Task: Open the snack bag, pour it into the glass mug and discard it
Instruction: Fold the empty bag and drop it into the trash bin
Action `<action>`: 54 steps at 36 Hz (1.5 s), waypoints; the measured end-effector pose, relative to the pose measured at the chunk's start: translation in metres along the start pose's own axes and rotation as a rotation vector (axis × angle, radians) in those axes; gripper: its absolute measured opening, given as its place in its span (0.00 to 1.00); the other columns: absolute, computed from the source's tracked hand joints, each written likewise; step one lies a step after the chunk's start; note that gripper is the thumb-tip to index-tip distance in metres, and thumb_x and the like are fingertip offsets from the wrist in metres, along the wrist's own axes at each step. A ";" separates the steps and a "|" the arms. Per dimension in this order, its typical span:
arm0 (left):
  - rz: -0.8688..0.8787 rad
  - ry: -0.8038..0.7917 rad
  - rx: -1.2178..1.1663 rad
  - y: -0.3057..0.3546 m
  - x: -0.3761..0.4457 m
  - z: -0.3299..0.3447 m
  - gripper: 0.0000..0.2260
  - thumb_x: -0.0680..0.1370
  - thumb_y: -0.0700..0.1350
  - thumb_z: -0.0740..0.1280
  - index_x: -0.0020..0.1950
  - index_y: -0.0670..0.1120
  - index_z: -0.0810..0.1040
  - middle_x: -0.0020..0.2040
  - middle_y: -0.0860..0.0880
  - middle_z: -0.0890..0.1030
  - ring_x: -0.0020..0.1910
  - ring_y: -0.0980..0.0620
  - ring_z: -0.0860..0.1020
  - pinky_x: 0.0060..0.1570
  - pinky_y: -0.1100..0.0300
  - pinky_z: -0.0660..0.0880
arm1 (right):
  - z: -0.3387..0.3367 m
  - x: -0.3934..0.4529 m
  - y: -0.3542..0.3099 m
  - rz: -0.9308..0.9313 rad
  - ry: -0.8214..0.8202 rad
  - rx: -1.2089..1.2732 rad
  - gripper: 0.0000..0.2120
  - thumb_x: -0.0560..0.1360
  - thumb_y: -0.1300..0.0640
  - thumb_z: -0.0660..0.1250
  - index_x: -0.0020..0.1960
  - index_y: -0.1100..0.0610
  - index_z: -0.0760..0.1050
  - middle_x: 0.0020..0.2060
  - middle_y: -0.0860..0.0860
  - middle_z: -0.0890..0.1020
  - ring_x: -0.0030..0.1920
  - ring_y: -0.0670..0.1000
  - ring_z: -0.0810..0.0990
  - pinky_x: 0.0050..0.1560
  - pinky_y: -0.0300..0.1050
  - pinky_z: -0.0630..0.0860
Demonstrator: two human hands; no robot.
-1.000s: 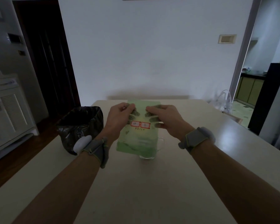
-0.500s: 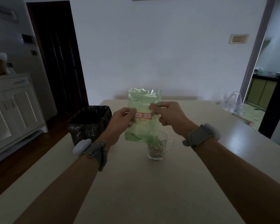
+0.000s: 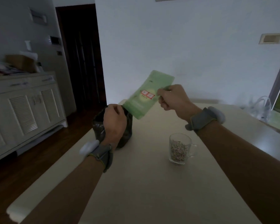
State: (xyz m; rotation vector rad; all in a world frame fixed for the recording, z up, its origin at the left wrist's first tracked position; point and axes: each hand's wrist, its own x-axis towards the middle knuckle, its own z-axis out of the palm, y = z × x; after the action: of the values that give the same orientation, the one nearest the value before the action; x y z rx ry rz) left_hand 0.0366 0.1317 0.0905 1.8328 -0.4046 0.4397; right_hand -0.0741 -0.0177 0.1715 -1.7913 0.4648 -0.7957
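Observation:
The green snack bag [image 3: 145, 97] with a red label hangs tilted in the air, its lower end over the black-lined bin [image 3: 128, 131]. My right hand [image 3: 173, 98] grips the bag's right edge. My left hand [image 3: 114, 123] is curled over the near rim of the bin and hides most of its opening. The glass mug [image 3: 179, 149] stands on the table to the right of the bin, about half full of small snack pieces, handle pointing right.
The bin stands at the left edge of the pale table [image 3: 144, 191]. A white cabinet [image 3: 23, 102] and a dark doorway [image 3: 81, 54] lie beyond on the left. A clear plastic bag [image 3: 260, 107] sits at the table's far right.
The bag has left the mug and swung left and up toward the bin, held by my right hand alone. My left hand let go of it and dropped onto the bin's rim.

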 end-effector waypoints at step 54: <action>0.400 -0.393 0.321 0.018 -0.048 0.060 0.09 0.79 0.52 0.62 0.46 0.46 0.72 0.40 0.44 0.83 0.42 0.40 0.80 0.43 0.52 0.76 | -0.052 -0.035 0.082 -0.014 0.049 -0.615 0.14 0.78 0.49 0.65 0.50 0.58 0.84 0.44 0.56 0.87 0.46 0.55 0.83 0.50 0.45 0.79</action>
State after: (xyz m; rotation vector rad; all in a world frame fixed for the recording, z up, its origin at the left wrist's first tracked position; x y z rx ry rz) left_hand -0.0082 0.0721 0.0646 2.1598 -1.0303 0.4311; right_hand -0.1307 -0.0586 0.0955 -2.3429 0.7915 -0.7551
